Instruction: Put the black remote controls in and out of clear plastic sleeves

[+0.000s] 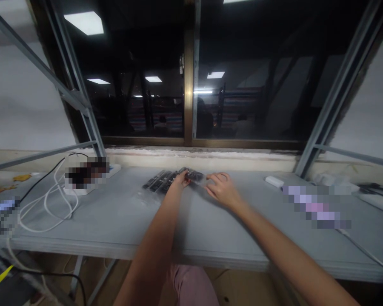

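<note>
My left hand (181, 179) is closed on a small clear plastic bag (195, 176) with a dark item inside. The bag is tilted a little above the table, and its contents are too blurred to name. At the bag's right end is my right hand (222, 190), its fingers curled and the fingertips pinching the clear plastic. Several dark flat packets (158, 180) in clear wrapping lie side by side, just left of my left hand. Loose clear film (147, 197) spreads in front of them.
The grey table (115, 212) stands against a window. On its left are a white power strip (75, 189) and looped white cable (46, 227). To the right lie a white adapter (274, 182) and a blurred-out purple object (312, 206) with a cable. Metal frame posts (319, 123) rise at both sides.
</note>
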### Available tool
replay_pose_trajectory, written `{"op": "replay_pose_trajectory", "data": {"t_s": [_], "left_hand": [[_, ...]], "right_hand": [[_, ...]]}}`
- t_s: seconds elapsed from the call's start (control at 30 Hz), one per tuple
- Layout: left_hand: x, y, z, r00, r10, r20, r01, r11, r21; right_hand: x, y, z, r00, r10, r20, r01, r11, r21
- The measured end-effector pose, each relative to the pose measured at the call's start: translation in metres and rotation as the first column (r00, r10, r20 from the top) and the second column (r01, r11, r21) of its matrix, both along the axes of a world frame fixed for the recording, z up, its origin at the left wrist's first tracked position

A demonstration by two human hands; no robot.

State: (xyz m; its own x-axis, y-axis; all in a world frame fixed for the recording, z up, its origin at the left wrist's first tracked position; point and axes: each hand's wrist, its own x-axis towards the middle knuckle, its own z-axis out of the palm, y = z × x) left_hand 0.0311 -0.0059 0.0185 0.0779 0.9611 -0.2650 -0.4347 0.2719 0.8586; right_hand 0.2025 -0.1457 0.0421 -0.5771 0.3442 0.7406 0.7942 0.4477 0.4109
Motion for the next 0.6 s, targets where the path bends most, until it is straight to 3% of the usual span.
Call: {"op": "replay_pose_trajectory", "data": {"t_s": [0.23,0.6], "left_hand": [[0.001,-0.003,0.004,1.0,0.025,-0.009,-0.026,0.995,-0.1],[0.006,-0.01,0.006,1.0,0.018,-0.02,-0.02,0.997,-0.072]], "right_hand": [[0.001,-0.001,0.002,0.992,-0.05,-0.114,0.057,0.997,0.055],[-0.001,0.003,0.001,0.997,-0.06,-0.04,0.059,0.998,-0.025]]}}
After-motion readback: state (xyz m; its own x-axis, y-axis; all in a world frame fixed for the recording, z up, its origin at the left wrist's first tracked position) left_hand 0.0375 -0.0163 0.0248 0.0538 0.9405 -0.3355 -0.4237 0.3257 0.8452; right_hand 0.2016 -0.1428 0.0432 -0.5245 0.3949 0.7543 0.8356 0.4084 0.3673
